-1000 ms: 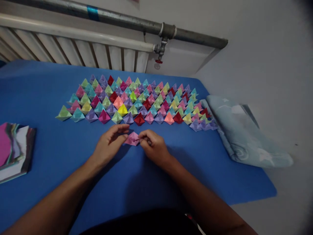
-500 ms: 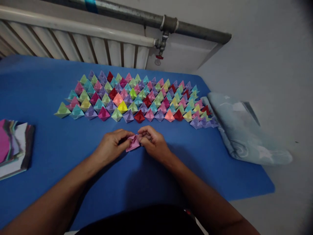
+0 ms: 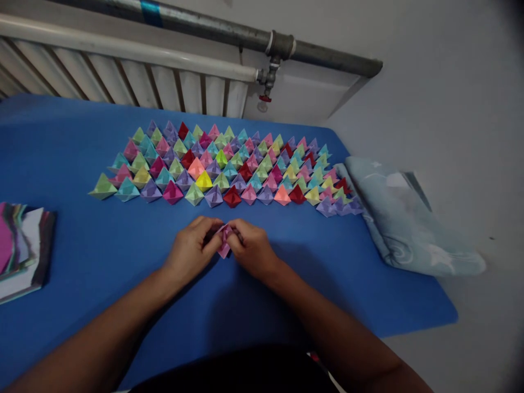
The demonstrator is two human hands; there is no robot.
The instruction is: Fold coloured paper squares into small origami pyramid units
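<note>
A small folded pink paper (image 3: pixel 224 246) is pinched between both hands above the blue table (image 3: pixel 123 245). My left hand (image 3: pixel 196 243) grips its left side with thumb and fingers. On the right side, my right hand (image 3: pixel 248 244) is closed on the same paper, its thumb on the front. Parts of the paper and some fingertips are hidden. Just beyond the hands stand several rows of colourful folded paper boats (image 3: pixel 231 195), in green, blue, purple, pink, red and yellow.
At the left edge lies a stack of coloured paper sheets (image 3: pixel 30 245). A folded pale blue cloth (image 3: pixel 413 224) rests on the right side of the table. Behind the table are a white radiator (image 3: pixel 155 82) and a metal pipe (image 3: pixel 229 33) with a red-handled valve (image 3: pixel 265 99).
My right hand has moved left and now grips the pink paper. The paper has turned more upright, with its folds partly spread.
</note>
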